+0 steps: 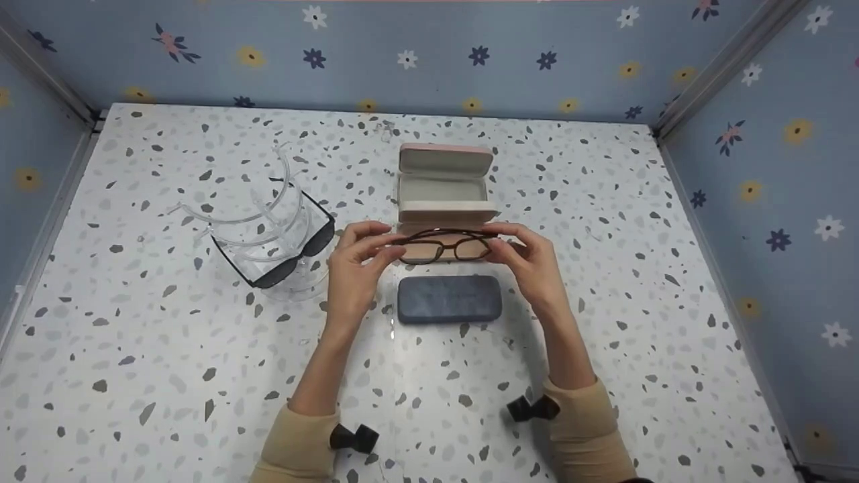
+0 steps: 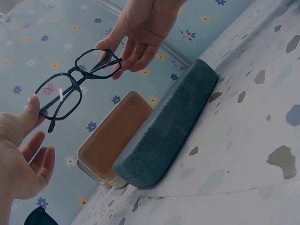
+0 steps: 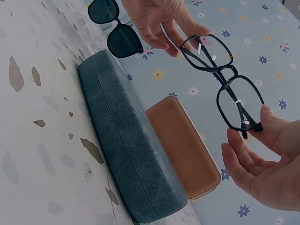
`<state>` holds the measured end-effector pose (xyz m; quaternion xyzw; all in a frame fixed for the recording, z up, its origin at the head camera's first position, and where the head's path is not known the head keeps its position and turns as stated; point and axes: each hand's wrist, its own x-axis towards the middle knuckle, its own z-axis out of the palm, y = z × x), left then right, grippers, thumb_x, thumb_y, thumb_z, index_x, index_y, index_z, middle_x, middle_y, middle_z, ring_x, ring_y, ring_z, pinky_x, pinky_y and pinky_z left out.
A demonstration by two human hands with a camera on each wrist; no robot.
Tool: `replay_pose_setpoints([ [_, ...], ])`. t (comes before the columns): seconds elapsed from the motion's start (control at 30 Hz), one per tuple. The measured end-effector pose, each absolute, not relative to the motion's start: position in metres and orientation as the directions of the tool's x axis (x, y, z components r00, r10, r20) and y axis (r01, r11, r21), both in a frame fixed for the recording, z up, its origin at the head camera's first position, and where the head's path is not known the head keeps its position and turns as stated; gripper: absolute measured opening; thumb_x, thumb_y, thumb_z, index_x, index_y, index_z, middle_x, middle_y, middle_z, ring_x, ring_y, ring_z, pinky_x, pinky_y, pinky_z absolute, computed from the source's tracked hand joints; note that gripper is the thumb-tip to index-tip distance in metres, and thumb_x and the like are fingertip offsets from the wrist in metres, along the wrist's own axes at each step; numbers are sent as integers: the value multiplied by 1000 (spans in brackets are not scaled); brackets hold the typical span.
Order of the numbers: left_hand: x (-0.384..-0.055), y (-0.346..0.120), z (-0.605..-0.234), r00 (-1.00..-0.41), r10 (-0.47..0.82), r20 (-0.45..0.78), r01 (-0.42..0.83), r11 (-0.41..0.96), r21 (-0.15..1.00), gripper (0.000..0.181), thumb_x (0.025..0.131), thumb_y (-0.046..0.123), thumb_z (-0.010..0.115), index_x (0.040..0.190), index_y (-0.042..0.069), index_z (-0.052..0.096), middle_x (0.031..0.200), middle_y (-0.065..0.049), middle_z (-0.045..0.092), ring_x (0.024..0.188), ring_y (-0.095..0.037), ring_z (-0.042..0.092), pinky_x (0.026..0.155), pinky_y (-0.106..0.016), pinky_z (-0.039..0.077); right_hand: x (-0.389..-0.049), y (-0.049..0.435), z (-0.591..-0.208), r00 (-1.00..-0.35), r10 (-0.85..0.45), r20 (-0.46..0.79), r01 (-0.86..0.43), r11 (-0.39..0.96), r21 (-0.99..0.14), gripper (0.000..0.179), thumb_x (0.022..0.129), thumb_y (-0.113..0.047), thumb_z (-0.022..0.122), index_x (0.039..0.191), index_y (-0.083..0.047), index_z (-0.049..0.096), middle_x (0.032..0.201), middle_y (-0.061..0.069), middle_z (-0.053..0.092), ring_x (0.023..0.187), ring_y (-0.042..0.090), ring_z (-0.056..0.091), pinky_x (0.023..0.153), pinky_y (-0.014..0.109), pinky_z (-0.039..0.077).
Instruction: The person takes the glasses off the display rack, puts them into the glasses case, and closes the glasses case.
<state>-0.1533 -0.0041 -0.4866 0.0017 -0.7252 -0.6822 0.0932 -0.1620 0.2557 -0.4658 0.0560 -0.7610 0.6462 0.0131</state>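
Note:
A pair of dark-framed eyeglasses (image 1: 446, 247) is held up with its temples folded behind the clear lenses. My left hand (image 1: 356, 275) pinches one end of the frame between thumb and fingers. At the opposite end, my right hand (image 1: 535, 268) pinches the frame the same way. Below the glasses lies a closed blue glasses case (image 1: 449, 300), its seam visible in the left wrist view. Just beyond them an open glasses case (image 1: 446, 213) shows a pale inside, and its peach outer face (image 3: 183, 145) appears behind the blue case in the right wrist view.
Left of my left hand, black sunglasses (image 1: 295, 261) rest on a clear plastic display stand (image 1: 262, 225) with several curved arms. Flowered blue panels (image 1: 429, 60) wall the speckled white table (image 1: 637, 302) at the back and sides.

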Motion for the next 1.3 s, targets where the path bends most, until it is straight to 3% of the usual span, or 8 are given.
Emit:
replay_pose_setpoints([
  [0.27, -154, -4, -486, -985, -127, 113, 106, 59, 993, 18, 87, 12, 81, 104, 5, 82, 120, -7, 65, 106, -10, 59, 89, -20, 53, -161, 256, -465, -994, -51, 95, -102, 166, -981, 24, 98, -5, 67, 121, 3, 71, 124, 19, 70, 79, 15, 73, 79, 30, 64],
  [0.53, -155, -4, -489, -987, -123, 105, 98, 55, 994, 20, 90, 16, 78, 106, 5, 81, 121, -7, 65, 107, -10, 60, 90, -29, 54, -160, 256, -465, -994, -54, 94, -102, 160, -982, 25, 99, -5, 66, 121, 6, 71, 129, 20, 68, 78, 13, 73, 78, 30, 65],
  [0.77, -155, -3, -489, -991, -100, 94, 92, 26, 995, 20, 94, 14, 74, 111, 4, 79, 123, -9, 64, 116, -13, 59, 91, -21, 54, -161, 256, -464, -996, -19, 83, -85, 172, -981, 22, 98, -3, 67, 118, 3, 73, 126, 18, 69, 76, 13, 73, 76, 30, 65],
  [1.3, -156, -3, -491, -991, -83, 101, 99, 31, 995, 23, 95, 14, 73, 114, 3, 78, 125, -12, 63, 116, -18, 60, 92, -21, 55, -162, 257, -466, -995, -13, 97, -98, 177, -979, 22, 100, -4, 64, 119, 2, 74, 120, 16, 70, 76, 13, 73, 76, 28, 65],
])
